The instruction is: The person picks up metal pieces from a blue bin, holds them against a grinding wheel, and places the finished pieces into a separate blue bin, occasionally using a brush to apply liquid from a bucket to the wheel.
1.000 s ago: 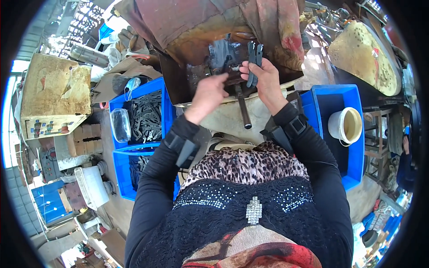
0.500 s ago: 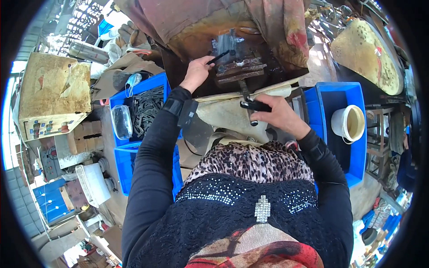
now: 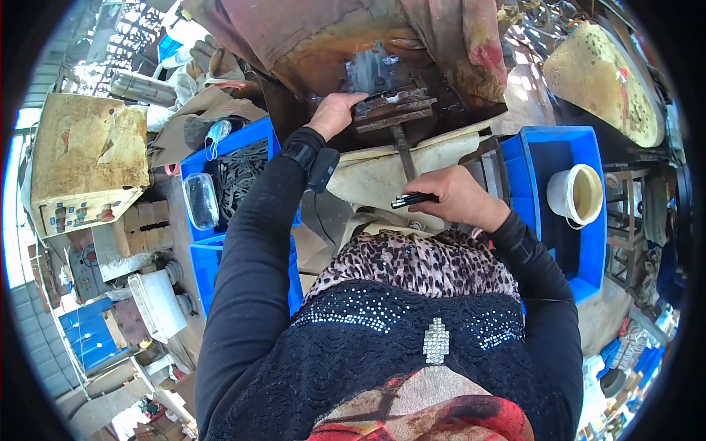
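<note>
My left hand [image 3: 336, 115] pinches a thin dark metal strip [image 3: 376, 95], held at the left end of the jaws of a rusty vise [image 3: 395, 125]. The vise sits in a dark, wet tray, and a greyish-white wet patch [image 3: 370, 70] shows behind it. A screw rod [image 3: 404, 152] runs from the vise toward me. Beside the near end of that rod, my right hand [image 3: 460, 197] is closed around a small bundle of black strips [image 3: 413, 199], their ends pointing left. Its fingers partly cover the bundle and the rod's end.
On the left, a blue bin [image 3: 268, 132] contains many dark strips [image 3: 239, 176] and a clear plastic box [image 3: 200, 201]. To the right, another blue bin [image 3: 586, 268] holds a white bucket [image 3: 575, 195]. A stained cloth [image 3: 316, 29] drapes behind the vise. A worn box [image 3: 88, 151] stands far left.
My left hand has moved slightly right, bringing its strip from above the tray to the vise jaws. My right hand has drawn back toward me, away from the screw rod's handle, still holding its bundle.
</note>
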`<state>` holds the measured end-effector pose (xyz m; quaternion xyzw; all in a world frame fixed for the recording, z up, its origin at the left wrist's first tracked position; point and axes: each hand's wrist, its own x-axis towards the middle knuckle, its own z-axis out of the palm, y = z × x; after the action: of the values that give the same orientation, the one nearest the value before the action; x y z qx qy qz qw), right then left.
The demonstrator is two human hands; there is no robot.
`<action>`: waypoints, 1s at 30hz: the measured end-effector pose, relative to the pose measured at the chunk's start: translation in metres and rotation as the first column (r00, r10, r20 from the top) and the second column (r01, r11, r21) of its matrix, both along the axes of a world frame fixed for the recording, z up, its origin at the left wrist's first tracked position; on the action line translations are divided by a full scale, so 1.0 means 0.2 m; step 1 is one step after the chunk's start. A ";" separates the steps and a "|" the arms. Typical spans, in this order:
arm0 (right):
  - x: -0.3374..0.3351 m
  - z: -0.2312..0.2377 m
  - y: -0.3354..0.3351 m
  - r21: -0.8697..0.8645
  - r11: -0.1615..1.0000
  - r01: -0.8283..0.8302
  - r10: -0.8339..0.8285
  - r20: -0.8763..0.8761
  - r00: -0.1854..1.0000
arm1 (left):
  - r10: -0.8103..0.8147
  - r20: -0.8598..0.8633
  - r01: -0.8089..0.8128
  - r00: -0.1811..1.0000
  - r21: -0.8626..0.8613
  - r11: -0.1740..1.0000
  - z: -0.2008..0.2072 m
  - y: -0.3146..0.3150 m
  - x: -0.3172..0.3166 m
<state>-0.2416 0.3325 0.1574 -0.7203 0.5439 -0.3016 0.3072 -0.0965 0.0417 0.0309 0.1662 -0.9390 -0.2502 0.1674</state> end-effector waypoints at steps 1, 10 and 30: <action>0.00 0.00 0.00 0.000 1.000 -0.001 0.001 0.001 1.000 | 0.001 0.001 -0.001 1.000 0.000 1.000 -0.01 -0.01 0.01; 0.01 -0.01 0.01 -0.120 0.993 -0.008 -0.008 -0.130 0.991 | -0.033 0.107 0.040 0.994 -0.066 0.997 0.06 -0.02 -0.01; -0.23 0.27 -0.70 -0.521 0.785 0.337 -0.366 0.049 0.929 | 0.394 -0.159 -0.405 0.905 -0.036 0.914 0.24 0.35 0.24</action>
<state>-0.2885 0.1930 0.2117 -0.6702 0.5744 -0.4694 0.0244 -0.0477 0.1122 0.0786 0.3300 -0.8779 -0.1904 0.2902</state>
